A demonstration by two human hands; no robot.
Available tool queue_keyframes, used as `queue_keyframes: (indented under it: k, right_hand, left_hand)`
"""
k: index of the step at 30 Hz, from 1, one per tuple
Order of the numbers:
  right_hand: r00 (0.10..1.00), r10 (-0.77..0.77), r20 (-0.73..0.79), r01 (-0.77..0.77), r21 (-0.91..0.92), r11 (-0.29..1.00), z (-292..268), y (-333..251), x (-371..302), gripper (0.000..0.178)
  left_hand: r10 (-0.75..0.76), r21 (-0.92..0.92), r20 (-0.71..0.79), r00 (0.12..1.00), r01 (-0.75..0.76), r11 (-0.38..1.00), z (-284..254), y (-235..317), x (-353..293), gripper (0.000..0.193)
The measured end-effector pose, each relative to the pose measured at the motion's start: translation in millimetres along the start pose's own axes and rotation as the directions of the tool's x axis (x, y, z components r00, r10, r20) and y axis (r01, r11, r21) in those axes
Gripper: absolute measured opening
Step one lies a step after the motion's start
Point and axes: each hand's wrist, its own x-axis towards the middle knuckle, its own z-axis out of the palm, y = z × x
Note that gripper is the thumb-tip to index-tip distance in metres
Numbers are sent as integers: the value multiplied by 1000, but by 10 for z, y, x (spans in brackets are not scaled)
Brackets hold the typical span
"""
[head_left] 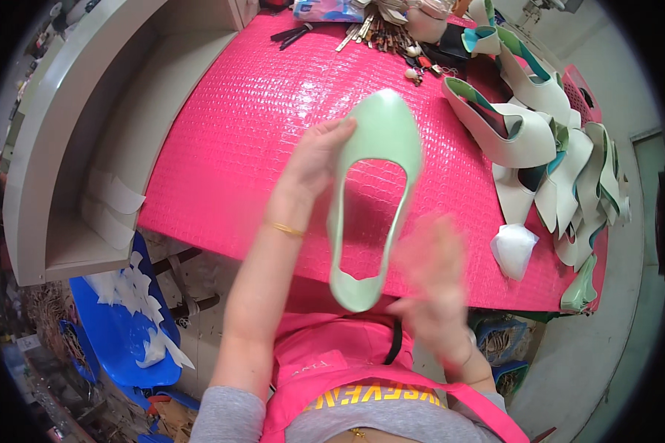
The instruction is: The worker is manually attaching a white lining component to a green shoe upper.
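A pale green shoe upper (383, 127), with its rounded toe pointing away and its foot opening facing me, is held up over the near part of the table. My left hand (319, 153) grips it at the left side near the toe, thumb on the outer face and the other fingers behind it. To the right of the heel, my right hand (434, 280) is smeared by motion, so its fingers cannot be made out. It looks apart from the shoe upper.
Several white shoe uppers (524, 140) with green linings are heaped at the right of the pink-covered table (244, 140), beside a crumpled white wad (514, 249). Pull cords and tools (380, 33) lie at the back. A grey cabinet (114, 148) and a blue chair (129, 340) stand left.
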Motion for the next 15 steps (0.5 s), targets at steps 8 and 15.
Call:
queue_keyframes:
  k: [8, 15]
  right_hand:
    - [757, 643, 111, -106, 993, -48, 415, 779, 194, 21]
    - [710, 705, 6, -80, 994, 72, 359, 461, 363, 19]
  left_hand:
    - [309, 905, 91, 947, -208, 370, 570, 64, -507, 21]
    - [61, 715, 105, 993, -118, 689, 723, -258, -673, 28]
